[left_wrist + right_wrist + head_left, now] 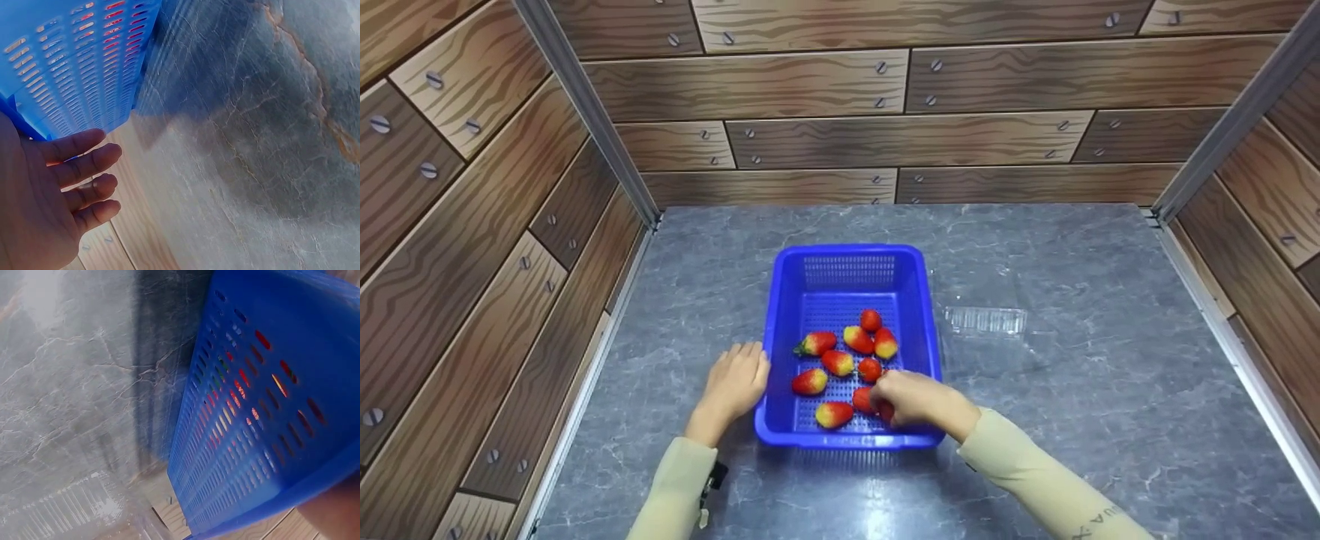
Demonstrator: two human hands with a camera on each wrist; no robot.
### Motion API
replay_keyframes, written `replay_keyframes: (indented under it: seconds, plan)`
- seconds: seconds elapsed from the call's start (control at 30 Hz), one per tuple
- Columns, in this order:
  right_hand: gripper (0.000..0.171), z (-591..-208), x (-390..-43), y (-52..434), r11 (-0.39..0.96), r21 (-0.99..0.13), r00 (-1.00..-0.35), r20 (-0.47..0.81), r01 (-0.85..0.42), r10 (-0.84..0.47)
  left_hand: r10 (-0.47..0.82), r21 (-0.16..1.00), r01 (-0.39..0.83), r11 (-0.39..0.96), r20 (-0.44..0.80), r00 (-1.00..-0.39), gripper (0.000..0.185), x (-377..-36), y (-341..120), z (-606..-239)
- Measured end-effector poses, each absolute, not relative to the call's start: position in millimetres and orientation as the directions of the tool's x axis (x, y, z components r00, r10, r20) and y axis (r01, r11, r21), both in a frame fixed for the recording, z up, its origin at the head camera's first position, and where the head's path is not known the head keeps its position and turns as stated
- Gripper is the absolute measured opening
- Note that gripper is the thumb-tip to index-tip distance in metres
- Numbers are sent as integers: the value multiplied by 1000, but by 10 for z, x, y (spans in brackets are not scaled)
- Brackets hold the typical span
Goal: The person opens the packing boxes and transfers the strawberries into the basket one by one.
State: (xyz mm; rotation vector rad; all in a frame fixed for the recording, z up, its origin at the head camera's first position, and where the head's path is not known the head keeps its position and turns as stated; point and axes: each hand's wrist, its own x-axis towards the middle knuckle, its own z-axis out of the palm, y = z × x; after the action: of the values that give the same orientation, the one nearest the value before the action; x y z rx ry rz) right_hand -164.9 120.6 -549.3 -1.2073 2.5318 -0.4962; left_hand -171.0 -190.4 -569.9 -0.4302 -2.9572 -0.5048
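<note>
A blue plastic basket (851,253) with slotted walls stands on the grey marbled table, holding several red and yellow strawberries (834,415). My left hand (737,377) rests at the basket's left rim from outside; in the left wrist view its fingers (93,163) are loosely extended beside the slotted wall. My right hand (915,397) reaches over the right rim into the near right corner, fingers curled on a strawberry (886,412) that they partly cover. Another strawberry (863,400) lies right beside those fingertips. In the right wrist view, the basket wall hides most of that hand.
A clear plastic clamshell box (986,320) lies on the table (1095,270) to the right of the basket; its ribbed part also shows in the right wrist view. Wood-plank panels (810,82) enclose the table at the back and on both sides.
</note>
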Motion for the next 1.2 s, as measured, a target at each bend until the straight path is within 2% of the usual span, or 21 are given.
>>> replay_keyframes:
  seconds: [0.67, 0.9, 1.2]
  plan:
    - [22, -5602, -1556, 1150, 600, -349, -622, -60, -720, -781, 259, 316, 288, 904, 129, -957, 42, -1678, -1898, -5711]
    - [25, -5604, -1520, 1120, 623, -319, -640, -62, -714, -765, 266, 295, 311, 904, 185, -946, 37, -1647, -1920, -5729]
    - [21, -5614, -1458, 1090, 629, -325, -649, -59, -706, -759, 267, 297, 303, 906, 158, -951, 41, -1619, -1955, -5748]
